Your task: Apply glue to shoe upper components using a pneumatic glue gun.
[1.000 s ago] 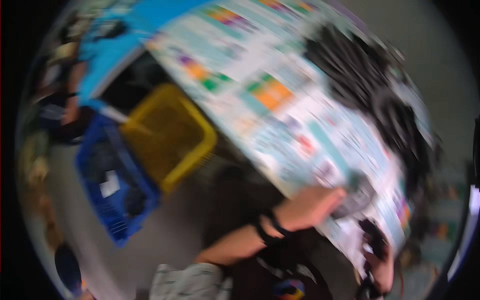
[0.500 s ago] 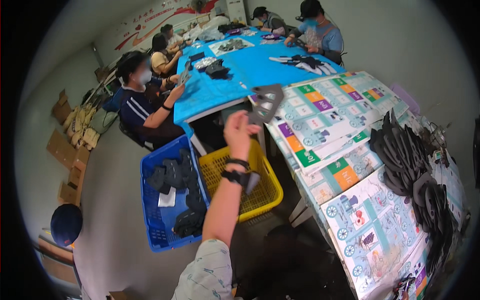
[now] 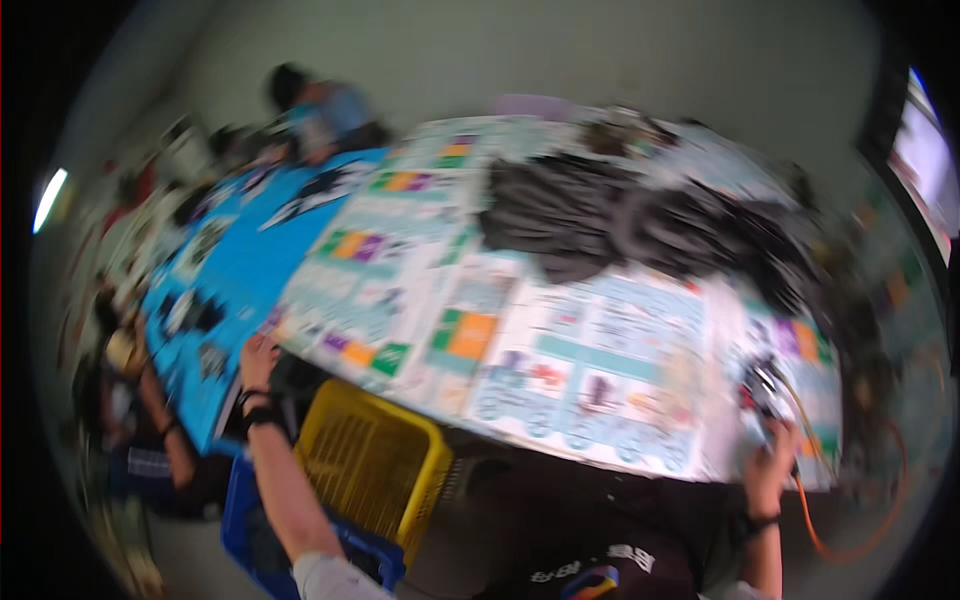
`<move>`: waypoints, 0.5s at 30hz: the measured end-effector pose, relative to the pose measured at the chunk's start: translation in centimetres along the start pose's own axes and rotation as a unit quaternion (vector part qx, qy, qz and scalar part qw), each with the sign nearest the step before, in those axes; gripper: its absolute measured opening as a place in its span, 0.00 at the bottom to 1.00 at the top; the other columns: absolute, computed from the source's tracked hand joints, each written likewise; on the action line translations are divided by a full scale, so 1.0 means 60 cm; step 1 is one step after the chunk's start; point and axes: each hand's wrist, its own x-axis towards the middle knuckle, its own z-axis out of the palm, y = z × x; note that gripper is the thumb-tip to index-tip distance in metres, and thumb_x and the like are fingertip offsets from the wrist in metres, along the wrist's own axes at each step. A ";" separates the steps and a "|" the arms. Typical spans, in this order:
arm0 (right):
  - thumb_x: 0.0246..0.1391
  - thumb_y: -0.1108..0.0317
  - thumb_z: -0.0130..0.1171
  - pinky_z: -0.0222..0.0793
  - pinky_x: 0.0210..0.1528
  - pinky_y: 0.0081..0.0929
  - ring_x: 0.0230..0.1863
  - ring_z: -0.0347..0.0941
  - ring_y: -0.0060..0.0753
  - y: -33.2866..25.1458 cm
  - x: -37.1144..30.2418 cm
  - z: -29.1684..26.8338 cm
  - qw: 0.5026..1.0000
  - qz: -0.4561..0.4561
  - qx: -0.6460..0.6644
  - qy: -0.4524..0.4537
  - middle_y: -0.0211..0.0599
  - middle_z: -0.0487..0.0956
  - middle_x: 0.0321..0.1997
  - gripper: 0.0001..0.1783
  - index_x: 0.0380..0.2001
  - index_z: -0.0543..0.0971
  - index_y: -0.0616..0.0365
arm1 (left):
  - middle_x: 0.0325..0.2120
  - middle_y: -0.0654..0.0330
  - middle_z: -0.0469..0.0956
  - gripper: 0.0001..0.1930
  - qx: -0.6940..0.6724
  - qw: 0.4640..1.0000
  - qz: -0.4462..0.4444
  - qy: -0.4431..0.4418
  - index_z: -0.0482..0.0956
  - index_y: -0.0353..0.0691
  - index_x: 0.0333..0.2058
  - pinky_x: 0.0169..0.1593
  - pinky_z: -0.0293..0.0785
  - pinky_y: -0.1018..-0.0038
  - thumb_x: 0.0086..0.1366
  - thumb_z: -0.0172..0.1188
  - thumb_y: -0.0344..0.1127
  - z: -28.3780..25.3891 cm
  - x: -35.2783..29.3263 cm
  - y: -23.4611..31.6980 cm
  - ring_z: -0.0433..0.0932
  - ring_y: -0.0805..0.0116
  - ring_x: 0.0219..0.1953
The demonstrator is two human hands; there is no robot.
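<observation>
The picture is blurred by motion. My left hand reaches out to the near left corner of a table covered in printed paper sheets, just above a yellow crate. I cannot make out anything in its fingers. My right hand is at the table's near right edge, closed around a small dark tool with an orange cord trailing down to the right. A heap of dark grey and black flat pieces lies across the far side of the table.
A blue crate stands on the floor left of the yellow one. A blue-covered table stretches away to the left, with a person seated beside it and another person at its far end.
Half a second ago my left hand was raised over the crates holding a grey flat piece. Now it is low at the table corner with no piece visible. The view has swung right.
</observation>
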 end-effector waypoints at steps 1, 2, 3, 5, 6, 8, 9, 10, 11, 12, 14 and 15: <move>0.40 0.87 0.52 0.63 0.63 0.50 0.58 0.68 0.61 -0.016 0.007 0.000 0.999 -0.011 0.010 0.034 0.53 0.73 0.51 0.24 0.45 0.75 0.63 | 0.41 0.61 0.85 0.24 0.051 0.998 0.030 0.016 0.76 0.40 0.59 0.36 0.73 0.75 0.68 0.62 0.45 0.081 -0.035 0.058 0.82 0.72 0.36; 0.40 0.86 0.54 0.63 0.62 0.50 0.57 0.68 0.61 -0.017 0.007 -0.001 0.999 -0.023 0.014 0.037 0.52 0.73 0.51 0.23 0.44 0.75 0.63 | 0.42 0.61 0.86 0.25 0.092 0.994 0.064 -0.016 0.76 0.39 0.59 0.35 0.72 0.75 0.67 0.63 0.45 0.159 -0.070 0.130 0.82 0.73 0.36; 0.40 0.85 0.56 0.62 0.61 0.51 0.56 0.68 0.60 -0.012 0.007 0.001 0.998 -0.044 0.026 0.038 0.51 0.73 0.50 0.22 0.44 0.75 0.62 | 0.41 0.62 0.86 0.25 0.085 0.986 0.113 -0.089 0.78 0.39 0.58 0.35 0.71 0.75 0.66 0.65 0.44 0.238 -0.113 0.199 0.83 0.74 0.37; 0.40 0.83 0.57 0.62 0.60 0.51 0.55 0.68 0.59 -0.003 0.009 0.008 0.997 -0.048 0.041 0.038 0.50 0.72 0.49 0.21 0.43 0.75 0.62 | 0.41 0.61 0.87 0.21 0.069 0.961 0.182 -0.196 0.79 0.39 0.56 0.33 0.70 0.78 0.69 0.64 0.42 0.359 -0.176 0.290 0.82 0.75 0.36; 0.41 0.82 0.58 0.62 0.60 0.52 0.54 0.68 0.58 0.002 0.008 0.006 0.997 -0.056 0.046 0.037 0.50 0.72 0.48 0.20 0.42 0.75 0.61 | 0.40 0.61 0.87 0.20 0.048 0.946 0.195 -0.254 0.79 0.39 0.55 0.33 0.70 0.79 0.70 0.64 0.42 0.443 -0.233 0.355 0.82 0.76 0.35; 0.41 0.82 0.59 0.62 0.59 0.51 0.53 0.68 0.58 0.010 0.005 0.001 0.997 -0.040 0.040 0.044 0.49 0.72 0.48 0.20 0.42 0.75 0.61 | 0.38 0.55 0.86 0.17 -0.002 0.919 0.163 -0.360 0.78 0.32 0.52 0.38 0.79 0.76 0.73 0.63 0.39 0.610 -0.306 0.451 0.86 0.70 0.40; 0.40 0.81 0.59 0.62 0.59 0.50 0.53 0.68 0.58 0.012 0.003 -0.004 0.997 -0.036 0.048 0.044 0.49 0.72 0.47 0.20 0.41 0.75 0.61 | 0.36 0.57 0.87 0.22 0.032 0.905 0.156 -0.394 0.79 0.33 0.51 0.33 0.73 0.79 0.72 0.63 0.48 0.670 -0.329 0.483 0.85 0.73 0.35; 0.40 0.81 0.59 0.62 0.58 0.50 0.52 0.68 0.57 0.013 0.003 -0.005 0.996 -0.043 0.055 0.051 0.48 0.72 0.46 0.19 0.40 0.75 0.60 | 0.36 0.58 0.88 0.27 0.032 0.905 0.117 -0.408 0.80 0.34 0.49 0.29 0.68 0.81 0.71 0.63 0.57 0.731 -0.336 0.491 0.84 0.75 0.29; 0.40 0.81 0.59 0.62 0.58 0.50 0.52 0.68 0.57 0.014 0.000 -0.005 0.996 -0.045 0.060 0.055 0.48 0.72 0.46 0.19 0.40 0.75 0.60 | 0.37 0.55 0.88 0.30 0.022 0.903 0.078 -0.422 0.80 0.33 0.49 0.28 0.69 0.80 0.70 0.64 0.60 0.786 -0.345 0.498 0.84 0.74 0.28; 0.39 0.80 0.59 0.62 0.58 0.50 0.52 0.68 0.56 0.013 -0.001 -0.005 0.995 -0.048 0.070 0.052 0.48 0.72 0.46 0.19 0.40 0.75 0.60 | 0.39 0.54 0.87 0.32 -0.025 0.899 0.027 -0.436 0.77 0.32 0.50 0.28 0.71 0.80 0.70 0.64 0.61 0.841 -0.340 0.486 0.82 0.74 0.29; 0.38 0.78 0.59 0.62 0.58 0.50 0.52 0.69 0.55 0.017 0.000 -0.008 0.994 -0.052 0.086 0.046 0.47 0.73 0.45 0.18 0.39 0.76 0.59 | 0.38 0.49 0.87 0.32 -0.091 0.894 -0.051 -0.436 0.76 0.30 0.47 0.24 0.70 0.81 0.70 0.65 0.60 0.935 -0.342 0.477 0.82 0.71 0.27; 0.38 0.78 0.59 0.62 0.58 0.50 0.52 0.69 0.55 0.017 0.003 -0.010 0.992 -0.065 0.096 0.048 0.47 0.73 0.45 0.18 0.39 0.76 0.59 | 0.36 0.50 0.87 0.29 -0.118 0.901 -0.076 -0.410 0.77 0.31 0.45 0.23 0.70 0.80 0.70 0.64 0.59 0.961 -0.330 0.460 0.82 0.70 0.25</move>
